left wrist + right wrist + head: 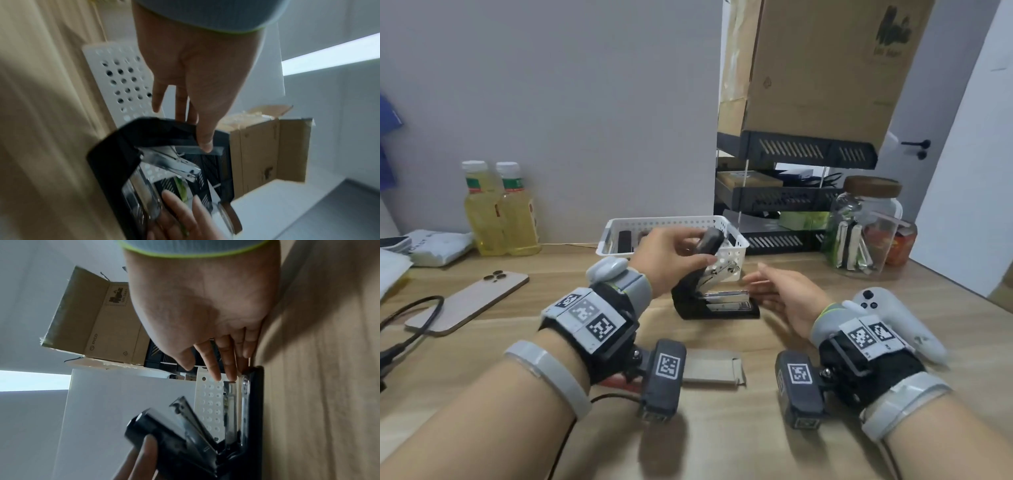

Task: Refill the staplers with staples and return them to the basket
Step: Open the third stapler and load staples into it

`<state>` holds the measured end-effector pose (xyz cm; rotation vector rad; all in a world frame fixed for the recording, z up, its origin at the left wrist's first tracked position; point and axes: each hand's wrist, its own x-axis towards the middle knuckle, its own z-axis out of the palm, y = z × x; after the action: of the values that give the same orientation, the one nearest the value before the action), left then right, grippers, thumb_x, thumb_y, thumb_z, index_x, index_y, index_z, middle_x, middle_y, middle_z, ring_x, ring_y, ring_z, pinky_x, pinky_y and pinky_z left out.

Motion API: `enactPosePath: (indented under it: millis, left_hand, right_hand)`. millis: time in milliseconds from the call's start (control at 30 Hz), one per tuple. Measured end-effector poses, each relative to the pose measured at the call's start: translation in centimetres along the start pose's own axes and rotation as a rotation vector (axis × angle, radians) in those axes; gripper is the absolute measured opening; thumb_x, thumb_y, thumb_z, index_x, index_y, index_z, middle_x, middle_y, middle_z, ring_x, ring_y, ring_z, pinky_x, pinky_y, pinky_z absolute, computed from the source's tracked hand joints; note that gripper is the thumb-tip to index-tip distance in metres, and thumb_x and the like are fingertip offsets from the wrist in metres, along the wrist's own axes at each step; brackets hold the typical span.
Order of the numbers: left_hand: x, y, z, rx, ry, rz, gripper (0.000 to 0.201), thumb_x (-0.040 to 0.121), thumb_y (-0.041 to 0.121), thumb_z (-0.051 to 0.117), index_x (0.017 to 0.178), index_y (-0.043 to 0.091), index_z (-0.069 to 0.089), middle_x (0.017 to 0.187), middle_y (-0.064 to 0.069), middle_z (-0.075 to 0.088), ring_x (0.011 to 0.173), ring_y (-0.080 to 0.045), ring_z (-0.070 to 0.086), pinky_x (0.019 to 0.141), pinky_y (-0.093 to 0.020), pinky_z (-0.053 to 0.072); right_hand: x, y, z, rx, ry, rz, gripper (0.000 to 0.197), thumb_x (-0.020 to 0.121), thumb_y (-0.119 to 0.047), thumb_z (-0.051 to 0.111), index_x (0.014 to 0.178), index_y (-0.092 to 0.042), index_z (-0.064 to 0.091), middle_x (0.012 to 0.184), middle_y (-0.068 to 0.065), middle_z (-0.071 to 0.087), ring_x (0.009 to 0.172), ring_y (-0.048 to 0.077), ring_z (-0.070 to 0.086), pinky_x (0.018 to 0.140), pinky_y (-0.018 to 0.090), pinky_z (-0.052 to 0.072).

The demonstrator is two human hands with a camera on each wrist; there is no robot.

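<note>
A black stapler (719,308) stands on the wooden table in front of the white perforated basket (671,224). Its top cover (709,241) is swung up, baring the metal staple rail. My left hand (688,248) grips that raised cover between thumb and fingers; the left wrist view shows the thumb on the cover (174,133). My right hand (767,284) is open with straight fingers, its tips at the front end of the rail (230,395). Another black stapler (625,241) lies inside the basket. A flat grey staple box (712,366) lies between my wrists.
A phone (469,301) and cables (410,329) lie on the left, with two yellow bottles (500,209) by the wall. A glass jar (866,226), a white controller (893,318) and a black tray rack (791,198) stand on the right, under a cardboard box (825,68).
</note>
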<state>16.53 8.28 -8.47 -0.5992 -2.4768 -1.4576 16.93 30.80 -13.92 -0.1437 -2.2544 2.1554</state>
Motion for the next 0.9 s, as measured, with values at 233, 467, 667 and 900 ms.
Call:
enactPosePath:
  millis: [233, 467, 667, 900]
  left_hand:
    - [1.6, 1.4, 4.2, 0.445, -0.237, -0.026, 0.048, 0.079, 0.039, 0.082, 0.126, 0.032, 0.070, 0.111, 0.004, 0.075, 0.085, -0.008, 0.060, 0.073, -0.018, 0.040]
    - [1.6, 1.1, 4.8, 0.497, -0.322, -0.075, 0.048, 0.078, 0.044, 0.081, 0.125, 0.041, 0.069, 0.112, 0.015, 0.069, 0.094, -0.007, 0.059, 0.077, -0.019, 0.040]
    - [1.6, -0.1, 2.8, 0.643, -0.478, -0.179, 0.053, 0.075, 0.042, 0.082, 0.124, 0.039, 0.064, 0.110, 0.007, 0.069, 0.099, -0.020, 0.064, 0.088, -0.031, 0.050]
    - [1.2, -0.9, -1.8, 0.156, -0.349, -0.250, 0.044, 0.063, 0.028, 0.093, 0.103, 0.026, 0.075, 0.096, 0.000, 0.078, 0.092, -0.020, 0.074, 0.087, -0.038, 0.061]
  right_hand:
    - [-0.3, 0.0, -0.2, 0.022, -0.010, 0.023, 0.032, 0.098, -0.040, 0.054, 0.100, -0.011, 0.068, 0.097, 0.012, 0.073, 0.089, 0.021, 0.065, 0.088, 0.032, 0.045]
    - [-0.2, 0.3, -0.1, -0.117, -0.032, -0.042, 0.012, 0.095, -0.017, 0.061, 0.087, -0.016, 0.070, 0.091, 0.004, 0.069, 0.080, 0.010, 0.061, 0.069, 0.017, 0.045]
    - [-0.4, -0.5, 0.0, -0.205, -0.047, -0.079, 0.020, 0.097, -0.013, 0.053, 0.104, -0.007, 0.072, 0.093, 0.003, 0.067, 0.082, 0.015, 0.059, 0.068, 0.021, 0.044]
    - [-0.3, -5.9, 1.4, -0.578, -0.289, 0.046, 0.018, 0.084, -0.022, 0.057, 0.093, -0.012, 0.069, 0.085, 0.005, 0.069, 0.077, 0.020, 0.070, 0.076, 0.030, 0.051]
